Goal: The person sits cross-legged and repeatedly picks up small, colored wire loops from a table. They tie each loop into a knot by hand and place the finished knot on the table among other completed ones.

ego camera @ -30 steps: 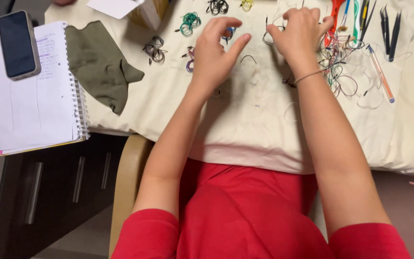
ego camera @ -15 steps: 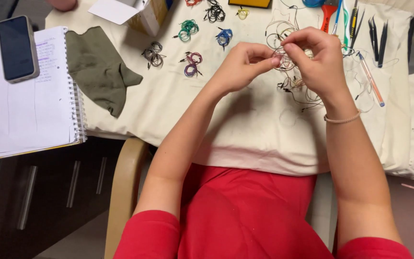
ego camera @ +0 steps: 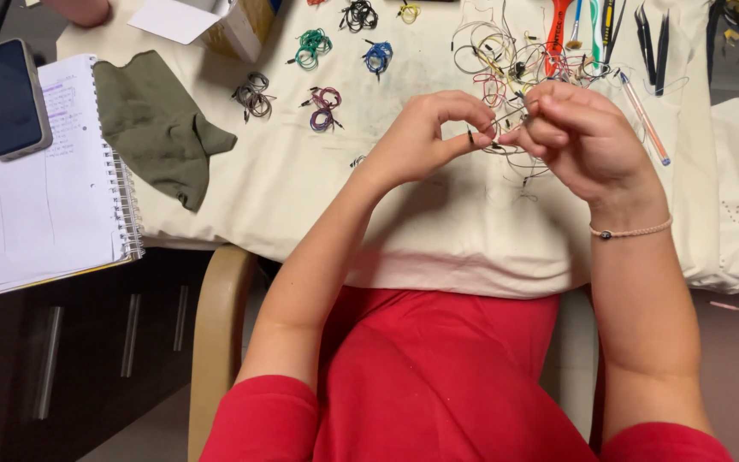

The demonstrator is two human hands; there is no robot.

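Note:
Above the cream cloth (ego camera: 301, 188), my left hand (ego camera: 425, 137) and my right hand (ego camera: 583, 137) meet. Both pinch a thin white jumper wire (ego camera: 506, 130) with small black pin ends. My left thumb and forefinger hold one black end; my right fingers curl round the other part. Behind the hands lies a loose tangle of wires (ego camera: 506, 51) in white, red and yellow. A thin bracelet circles my right wrist.
Coiled wire bundles lie on the cloth: green (ego camera: 311, 47), blue (ego camera: 377, 57), purple (ego camera: 324, 109), grey (ego camera: 253, 94), black (ego camera: 358, 14). Tweezers (ego camera: 652, 38), pens (ego camera: 643, 107) and tools sit at the back right. A spiral notebook (ego camera: 44, 197) carries a phone (ego camera: 8, 97); an olive cloth (ego camera: 160, 128) lies beside it.
My hands came off the cloth, rose toward me and closed together on one wire. They now hold it a little lower and nearer than half a second ago.

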